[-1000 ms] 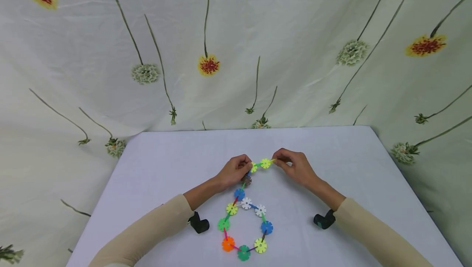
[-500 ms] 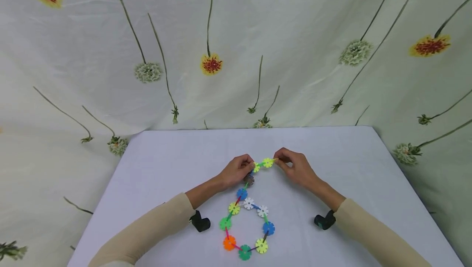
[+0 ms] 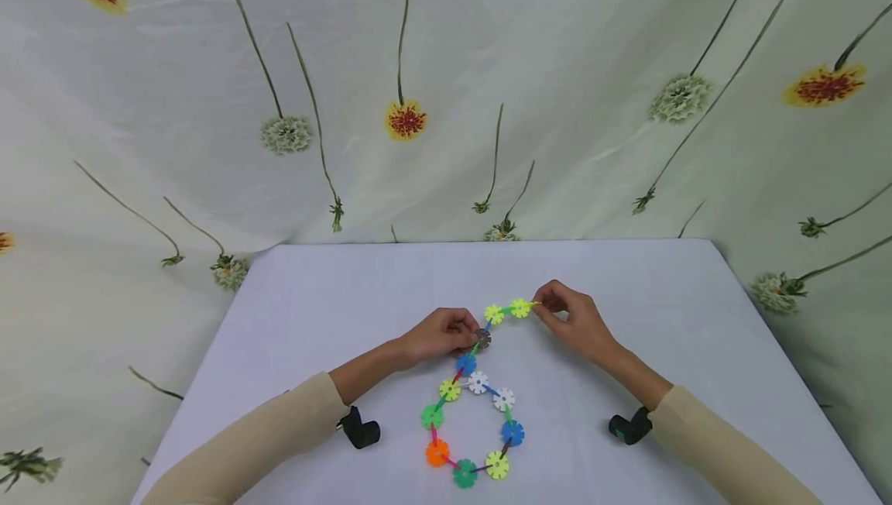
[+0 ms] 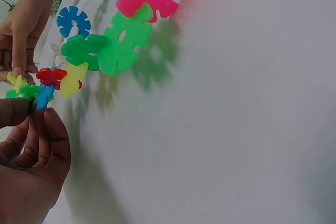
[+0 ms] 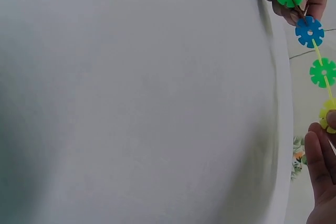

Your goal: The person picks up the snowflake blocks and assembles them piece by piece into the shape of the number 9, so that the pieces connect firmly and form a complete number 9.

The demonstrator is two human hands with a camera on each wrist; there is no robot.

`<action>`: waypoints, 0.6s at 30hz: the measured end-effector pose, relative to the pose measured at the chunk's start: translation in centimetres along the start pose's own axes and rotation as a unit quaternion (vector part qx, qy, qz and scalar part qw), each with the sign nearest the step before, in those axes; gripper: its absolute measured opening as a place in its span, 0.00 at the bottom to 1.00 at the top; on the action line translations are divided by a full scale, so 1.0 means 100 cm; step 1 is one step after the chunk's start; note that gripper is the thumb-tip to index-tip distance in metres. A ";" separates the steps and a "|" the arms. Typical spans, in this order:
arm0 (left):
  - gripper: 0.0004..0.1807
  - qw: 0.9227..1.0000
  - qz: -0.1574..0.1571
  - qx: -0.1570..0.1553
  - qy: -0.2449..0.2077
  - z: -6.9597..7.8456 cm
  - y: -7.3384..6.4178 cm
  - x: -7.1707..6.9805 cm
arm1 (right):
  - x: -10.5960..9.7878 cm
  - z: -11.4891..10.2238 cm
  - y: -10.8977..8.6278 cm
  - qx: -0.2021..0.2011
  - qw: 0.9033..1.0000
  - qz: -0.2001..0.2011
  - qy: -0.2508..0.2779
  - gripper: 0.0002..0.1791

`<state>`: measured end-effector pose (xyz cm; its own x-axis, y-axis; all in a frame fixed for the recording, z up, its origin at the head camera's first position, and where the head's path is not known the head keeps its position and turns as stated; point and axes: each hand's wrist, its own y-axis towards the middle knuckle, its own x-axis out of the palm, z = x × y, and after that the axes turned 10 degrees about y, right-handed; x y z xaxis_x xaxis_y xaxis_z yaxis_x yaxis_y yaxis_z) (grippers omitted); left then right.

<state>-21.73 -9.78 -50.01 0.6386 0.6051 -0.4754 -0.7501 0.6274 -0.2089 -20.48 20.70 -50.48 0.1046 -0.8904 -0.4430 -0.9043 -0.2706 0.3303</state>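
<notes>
Interlocking snowflake discs, notched and brightly coloured, form a chain whose lower part closes into a ring, with a green disc [image 3: 465, 475] at its near end. From the ring a strand runs up past a blue disc [image 3: 466, 364] to a dark grey-brown disc [image 3: 483, 338], which my left hand [image 3: 442, 332] pinches at its left side. Further along are two yellow-green discs, the last one [image 3: 520, 307] close to my right hand [image 3: 573, 321]. Thumb and fingers of that hand pinch a yellow disc [image 5: 327, 118] at the strand's end, seen in the right wrist view.
A white-covered table [image 3: 334, 280] lies beneath the chain, with a flower-printed cloth [image 3: 446, 40] hanging behind its far edge. Black wrist cameras [image 3: 359, 427] sit at both sleeves, left and right of the ring.
My left hand has shifted down along the strand, from the yellow-green disc to the dark disc. My right hand keeps its pinch at the end. The head view has turned slightly left.
</notes>
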 end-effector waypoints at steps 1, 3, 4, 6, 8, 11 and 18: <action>0.09 1.000 0.005 0.005 0.001 0.001 -0.001 0.000 | -0.001 0.000 -0.001 0.002 1.000 -0.005 -0.001 0.07; 0.08 1.000 0.020 0.007 0.001 0.005 -0.001 0.000 | -0.004 -0.001 -0.003 0.006 1.000 -0.017 0.004 0.09; 0.08 1.000 0.026 0.006 0.001 0.007 -0.002 0.000 | -0.005 -0.002 -0.004 0.008 1.000 -0.021 0.005 0.09; 0.08 0.999 0.035 0.006 -0.002 0.012 -0.002 -0.001 | -0.008 -0.005 -0.005 0.007 1.000 -0.027 0.007 0.11; 0.09 0.999 0.041 0.008 -0.002 0.017 -0.002 -0.003 | -0.011 -0.011 -0.004 -0.001 0.999 -0.032 0.009 0.12; 0.10 0.999 0.047 0.016 0.000 0.027 -0.001 -0.005 | -0.015 -0.027 0.004 -0.014 0.999 -0.052 0.003 0.13; 0.12 0.998 0.042 0.041 0.000 0.043 0.003 -0.002 | -0.020 -0.071 0.036 0.034 0.970 -0.235 -0.047 0.15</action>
<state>-21.36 -7.62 -46.31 0.5745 0.6569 -0.4883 -0.7841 0.6129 -0.0979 -21.01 18.93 -42.46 0.4767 -0.6371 -0.6057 -0.7916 -0.6108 0.0194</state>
